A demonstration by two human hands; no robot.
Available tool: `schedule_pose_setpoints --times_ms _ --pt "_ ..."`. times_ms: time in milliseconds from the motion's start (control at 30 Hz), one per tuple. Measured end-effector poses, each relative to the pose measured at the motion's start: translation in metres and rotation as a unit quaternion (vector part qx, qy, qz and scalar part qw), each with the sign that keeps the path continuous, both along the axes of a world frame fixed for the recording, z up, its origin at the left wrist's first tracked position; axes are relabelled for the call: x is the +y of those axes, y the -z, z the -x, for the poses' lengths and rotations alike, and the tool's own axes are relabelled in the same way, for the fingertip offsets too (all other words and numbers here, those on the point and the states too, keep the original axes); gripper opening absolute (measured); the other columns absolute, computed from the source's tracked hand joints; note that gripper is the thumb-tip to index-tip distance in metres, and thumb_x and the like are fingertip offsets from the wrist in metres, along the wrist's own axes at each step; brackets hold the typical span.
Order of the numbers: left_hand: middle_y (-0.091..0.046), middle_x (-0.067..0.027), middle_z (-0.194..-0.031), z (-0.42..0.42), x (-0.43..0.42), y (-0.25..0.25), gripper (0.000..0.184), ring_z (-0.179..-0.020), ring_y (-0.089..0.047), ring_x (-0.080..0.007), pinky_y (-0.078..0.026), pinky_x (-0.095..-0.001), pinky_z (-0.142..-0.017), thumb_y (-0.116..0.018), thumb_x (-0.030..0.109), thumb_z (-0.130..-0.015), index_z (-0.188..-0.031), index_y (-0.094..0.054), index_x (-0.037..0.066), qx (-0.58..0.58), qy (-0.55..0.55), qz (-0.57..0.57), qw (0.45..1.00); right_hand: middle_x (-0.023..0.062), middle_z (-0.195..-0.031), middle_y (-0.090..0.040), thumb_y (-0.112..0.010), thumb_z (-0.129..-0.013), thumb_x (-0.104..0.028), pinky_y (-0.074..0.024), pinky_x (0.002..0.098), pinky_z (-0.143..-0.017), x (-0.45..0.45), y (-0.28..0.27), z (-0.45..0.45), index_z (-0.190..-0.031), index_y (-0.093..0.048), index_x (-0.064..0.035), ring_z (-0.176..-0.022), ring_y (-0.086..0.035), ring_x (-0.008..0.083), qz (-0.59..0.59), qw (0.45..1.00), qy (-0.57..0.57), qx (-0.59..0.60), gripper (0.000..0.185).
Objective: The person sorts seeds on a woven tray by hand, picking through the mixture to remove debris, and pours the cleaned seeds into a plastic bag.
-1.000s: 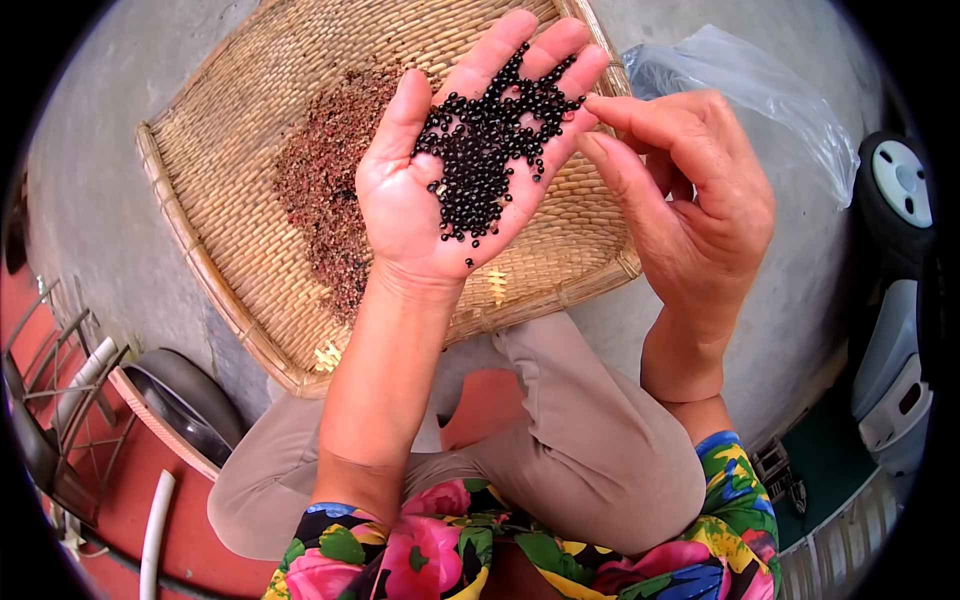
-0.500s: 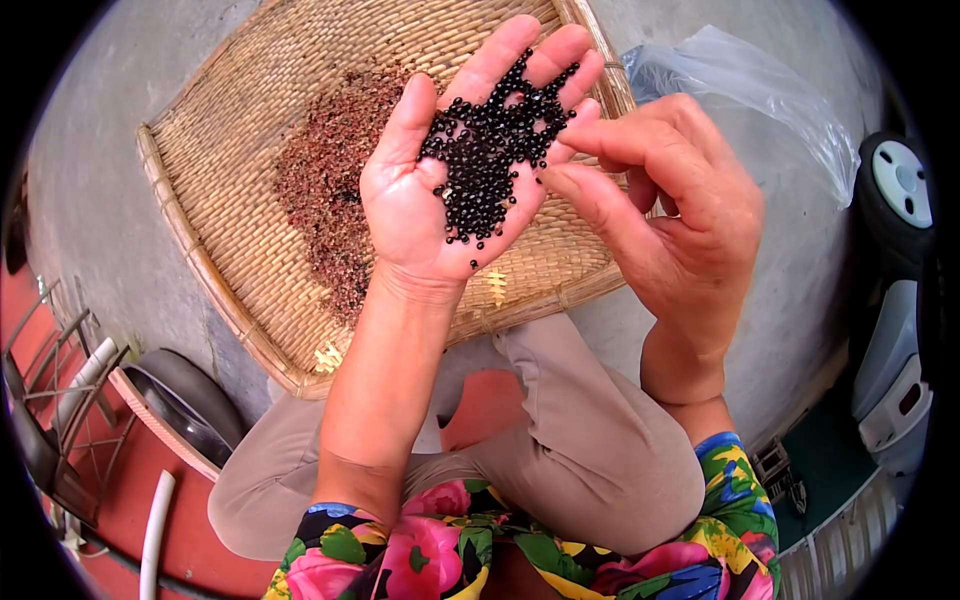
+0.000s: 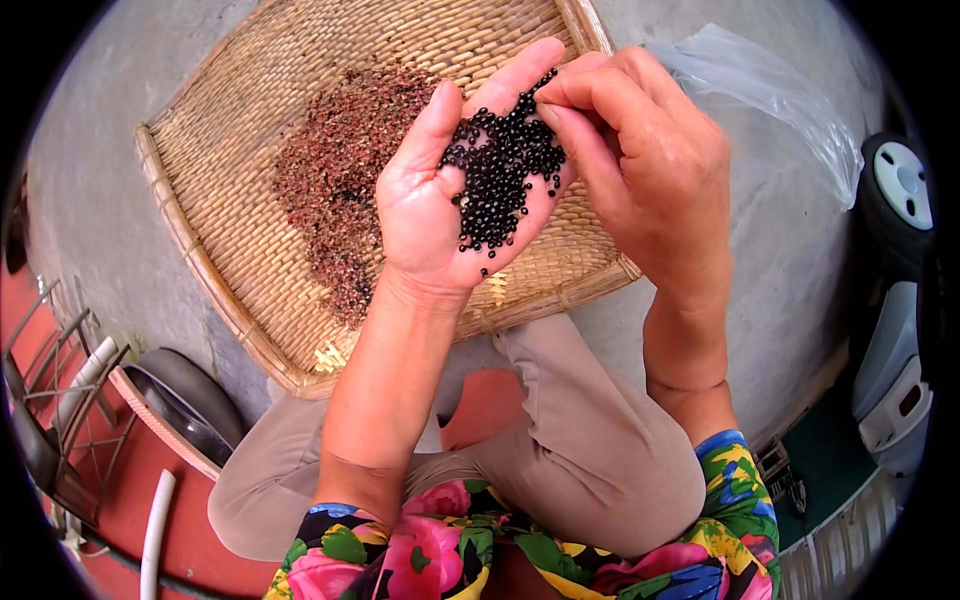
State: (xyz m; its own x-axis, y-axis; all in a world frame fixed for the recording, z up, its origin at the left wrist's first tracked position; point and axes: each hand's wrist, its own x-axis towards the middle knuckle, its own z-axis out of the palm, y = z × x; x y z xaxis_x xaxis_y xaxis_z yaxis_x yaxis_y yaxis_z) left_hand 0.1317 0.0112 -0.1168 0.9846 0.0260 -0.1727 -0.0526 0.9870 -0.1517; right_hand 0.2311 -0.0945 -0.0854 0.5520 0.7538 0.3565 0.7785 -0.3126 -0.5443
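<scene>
My left hand is palm up and slightly cupped, holding a heap of small, shiny black seeds. They spread from the heel of the palm onto the fingers. Thumb and index finger of my right hand are pinched together at the left fingertips, beside the seeds' upper edge. Whatever lies in that pinch is too small to make out. Below both hands is a woven bamboo tray, bearing a loose pile of reddish-brown husks and bits with some dark specks among them.
The tray's front edge lies by my crossed legs. A clear plastic bag is on the concrete floor at right, near a wheeled grey-white object. At left are a dark basin, a white pipe and a metal rack.
My left hand has shifted slightly right and down with the seeds. My right hand has moved up and left, its pinch now over the left fingertips.
</scene>
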Motion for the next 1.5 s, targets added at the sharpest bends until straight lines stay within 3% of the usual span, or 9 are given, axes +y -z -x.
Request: schedule_pose_setpoints --times_ms 233,333,433,500,533,633,1000,1100,1500 --pt "-0.043 -0.0156 -0.137 0.004 0.001 0.009 0.062 -0.094 -0.059 -0.0177 -0.052 -0.0224 -0.052 -0.029 0.044 -0.097 -0.141 -0.028 0.001 0.067 0.01 -0.057 0.996 0.0048 -0.073 -0.057 -0.066 -0.071 0.005 -0.0455 0.0256 -0.054 0.0 -0.004 -0.001 -0.082 -0.061 -0.0025 -0.061 -0.057 0.0172 0.074 0.997 -0.018 0.017 0.014" --pt "-0.041 -0.0184 -0.137 0.003 0.004 0.014 0.061 -0.108 -0.054 -0.0254 -0.055 -0.0294 -0.072 -0.029 0.043 -0.097 -0.139 -0.029 -0.001 -0.079 0.015 0.018 0.997 0.0039 -0.072 -0.055 -0.064 -0.075 0.005 -0.0453 0.0246 -0.054 0.002 -0.004 0.002 -0.082 -0.06 -0.0013 -0.062 -0.057 0.0125 0.049 0.996 -0.015 0.068 0.01" --pt "-0.039 -0.0219 -0.138 -0.002 0.003 0.001 0.06 -0.123 -0.043 -0.0333 -0.041 -0.0403 -0.1 -0.03 0.041 -0.097 -0.138 -0.031 -0.003 -0.051 -0.019 0.147 0.988 0.0028 -0.071 -0.051 -0.062 -0.079 0.003 -0.0407 0.0243 -0.052 0.001 -0.009 0.009 -0.079 -0.058 0.0001 -0.06 -0.051 0.0089 -0.114 0.933 0.064 0.334 0.005" --pt "-0.029 -0.0238 -0.143 -0.008 0.003 -0.002 0.063 -0.133 -0.029 -0.036 -0.037 -0.0453 -0.103 -0.035 0.035 -0.094 -0.142 -0.019 -0.003 0.014 -0.048 0.009 0.999 0.0028 -0.072 -0.049 -0.062 -0.08 0.001 -0.0346 0.0242 -0.051 -0.017 -0.01 0.002 -0.077 -0.056 0.0009 -0.059 -0.045 0.0083 -0.11 0.966 -0.007 0.236 0.007" --pt "-0.037 -0.0262 -0.137 -0.01 0.004 -0.005 0.057 -0.13 -0.033 -0.0401 -0.025 -0.047 -0.111 -0.032 0.037 -0.096 -0.135 -0.033 -0.006 0.054 -0.07 0.01 0.996 0.0021 -0.069 -0.048 -0.066 -0.077 -0.002 -0.0302 0.0243 -0.05 -0.025 -0.01 0.003 -0.074 -0.055 0.0003 -0.058 -0.041 0.0109 -0.092 0.964 -0.037 0.247 0.013" --pt "-0.028 -0.022 -0.145 -0.017 0.007 -0.012 0.06 -0.137 -0.021 -0.0344 -0.014 -0.0449 -0.115 -0.038 0.035 -0.093 -0.14 -0.027 -0.002 0.119 -0.061 -0.098 0.986 0.0054 -0.064 -0.051 -0.071 -0.075 -0.009 -0.0381 0.0308 -0.048 -0.034 -0.014 0.011 -0.073 -0.06 -0.0037 -0.055 -0.048 0.0184 0.072 0.965 -0.075 0.24 0.012" --pt "-0.022 -0.0243 -0.146 -0.017 0.002 0.006 0.059 -0.137 -0.017 -0.0391 -0.014 -0.0458 -0.114 -0.033 0.031 -0.094 -0.141 -0.023 -0.004 0.003 -0.082 0.014 0.997 0.0056 -0.073 -0.059 -0.07 -0.07 0.005 -0.0431 0.0249 -0.057 0.003 0.007 0.017 -0.091 -0.069 -0.0032 -0.065 -0.054 0.0149 -0.05 0.991 -0.039 0.116 0.022" --pt "-0.023 -0.0233 -0.146 -0.017 0.004 0.01 0.057 -0.137 -0.018 -0.0389 -0.016 -0.0456 -0.114 -0.033 0.03 -0.094 -0.14 -0.024 -0.003 -0.027 -0.073 0.081 0.994 0.0049 -0.074 -0.061 -0.069 -0.072 0.006 -0.0423 0.0237 -0.057 -0.004 -0.004 0.018 -0.091 -0.069 -0.0023 -0.066 -0.054 0.014 -0.066 0.976 -0.018 0.205 0.021" --pt "-0.03 -0.0217 -0.144 -0.019 0.002 -0.009 0.056 -0.136 -0.023 -0.034 -0.018 -0.0458 -0.114 -0.031 0.033 -0.095 -0.138 -0.03 -0.003 0.08 -0.061 -0.093 0.991 0.0028 -0.077 -0.061 -0.069 -0.074 0.003 -0.0435 0.0226 -0.054 -0.004 -0.015 0.037 -0.084 -0.064 -0.0026 -0.067 -0.057 0.0099 -0.046 0.972 -0.035 0.226 0.013"
